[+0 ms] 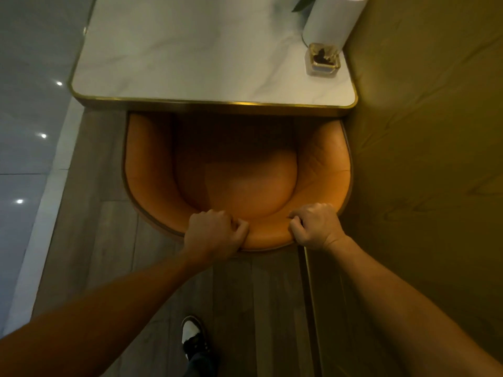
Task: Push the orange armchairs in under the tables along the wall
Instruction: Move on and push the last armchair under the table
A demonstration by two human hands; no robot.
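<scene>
I am looking down at the white marble desk with a brass-coloured rim (212,103) standing against the olive padded wall (424,159), and the rounded orange leather armchair (147,170) is sitting with its front already tucked beneath the desk edge while its curved back is still jutting out over the wooden floor (109,227). I am gripping the top of that backrest with both hands, the left hand (215,232) and the right hand (317,225) each curled over the padded rim. I judge the push is nearly finished: next calls for an even shove forward, keeping clear of the wall.
</scene>
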